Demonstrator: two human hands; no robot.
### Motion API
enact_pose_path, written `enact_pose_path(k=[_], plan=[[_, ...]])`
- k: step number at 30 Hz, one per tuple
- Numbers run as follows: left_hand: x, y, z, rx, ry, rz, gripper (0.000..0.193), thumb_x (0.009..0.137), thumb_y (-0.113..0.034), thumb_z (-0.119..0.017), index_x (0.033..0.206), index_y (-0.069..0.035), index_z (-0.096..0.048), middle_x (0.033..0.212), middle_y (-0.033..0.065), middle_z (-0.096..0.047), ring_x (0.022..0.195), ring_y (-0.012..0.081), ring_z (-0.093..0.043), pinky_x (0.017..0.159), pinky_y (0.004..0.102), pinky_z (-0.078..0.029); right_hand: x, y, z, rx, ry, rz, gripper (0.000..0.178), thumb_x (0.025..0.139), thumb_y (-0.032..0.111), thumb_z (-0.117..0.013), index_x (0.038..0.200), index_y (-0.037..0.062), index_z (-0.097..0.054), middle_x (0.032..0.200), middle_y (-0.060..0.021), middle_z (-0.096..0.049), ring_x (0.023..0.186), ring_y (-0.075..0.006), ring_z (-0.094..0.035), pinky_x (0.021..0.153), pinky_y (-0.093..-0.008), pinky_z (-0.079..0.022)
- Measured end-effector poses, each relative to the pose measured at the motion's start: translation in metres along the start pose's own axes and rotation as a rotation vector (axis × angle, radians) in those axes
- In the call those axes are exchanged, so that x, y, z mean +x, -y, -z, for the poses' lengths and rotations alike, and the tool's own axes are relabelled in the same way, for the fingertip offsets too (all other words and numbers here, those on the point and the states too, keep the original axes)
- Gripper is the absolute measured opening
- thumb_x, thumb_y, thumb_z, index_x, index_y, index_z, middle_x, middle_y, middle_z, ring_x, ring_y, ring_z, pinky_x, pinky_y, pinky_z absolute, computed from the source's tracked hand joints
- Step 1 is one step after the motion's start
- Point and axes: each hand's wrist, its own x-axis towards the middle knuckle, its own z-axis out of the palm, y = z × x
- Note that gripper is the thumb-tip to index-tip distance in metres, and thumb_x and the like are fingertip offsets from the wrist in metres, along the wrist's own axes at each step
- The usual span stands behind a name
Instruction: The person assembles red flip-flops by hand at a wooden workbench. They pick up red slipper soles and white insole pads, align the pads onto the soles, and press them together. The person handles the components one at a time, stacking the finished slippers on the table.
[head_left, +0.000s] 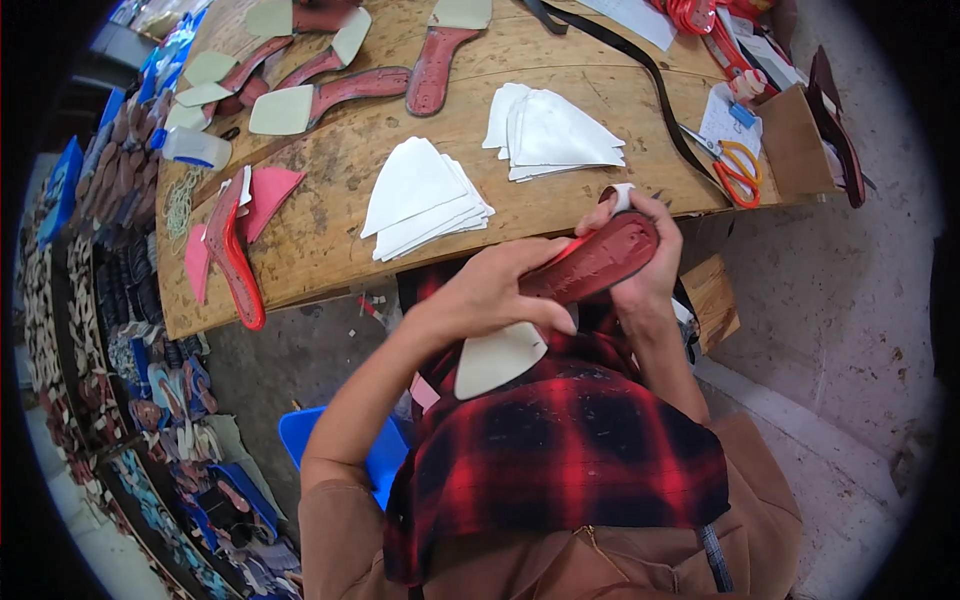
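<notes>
Over my lap I hold a half-made shoe (600, 262), its dark red sole face turned up and a cream toe piece (500, 362) at its near end. My left hand (485, 290) grips its middle, fingers on the far side and thumb across the near edge. Around the heel end my right hand (655, 265) is closed, its fingertips by a small white strip (622, 196) at the heel's far edge. Whether the strip is attached there, I cannot tell. Two stacks of white cut pieces, one left (420, 200) and one right (555, 130), lie on the table just beyond.
Similar red-and-cream shoe parts (440, 70) lie at the wooden table's (330, 200) far left. A bright red shoe part (232, 260) rests over pink pieces near its front edge. Orange-handled scissors (738, 170), a black strap (650, 75) and a cardboard box (800, 145) are on the right.
</notes>
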Motion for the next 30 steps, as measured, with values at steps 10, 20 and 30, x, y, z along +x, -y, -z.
enact_pose_path(k=[10,20,30], plan=[[-0.048,0.027,-0.003,-0.125,0.061,0.328,0.029,0.099,-0.027,-0.054,0.105,-0.003,-0.068,0.083,0.008,-0.067,0.081,0.0138,-0.061,0.078,0.0333,-0.05,-0.001,-0.013,-0.009,0.039,0.067,-0.019,0.03,0.089,0.029,-0.051,0.084,0.0008,-0.06,0.071,-0.0146,-0.063,0.067,-0.0286,-0.062,0.071,-0.0418,-0.052],[-0.065,0.0,0.018,-0.832,0.048,0.497,0.046,0.088,-0.018,-0.067,0.129,0.0,-0.06,0.108,0.0037,-0.068,0.094,0.0082,-0.061,0.086,0.0254,-0.049,-0.015,-0.008,-0.072,-0.246,0.111,0.037,0.025,0.092,0.023,-0.047,0.092,-0.0004,-0.055,0.072,-0.0177,-0.064,0.071,-0.0287,-0.066,0.069,-0.0391,-0.056],[-0.028,-0.056,0.056,-0.128,-0.461,0.08,0.09,0.06,-0.033,-0.092,0.13,0.001,-0.046,0.113,0.0126,-0.058,0.104,0.0206,-0.057,0.094,0.0315,-0.045,-0.005,-0.02,-0.161,-0.738,0.29,0.313,0.047,0.104,0.035,-0.042,0.13,-0.0029,-0.05,0.101,-0.0151,-0.07,0.078,-0.0096,-0.063,0.06,-0.0218,-0.047]])
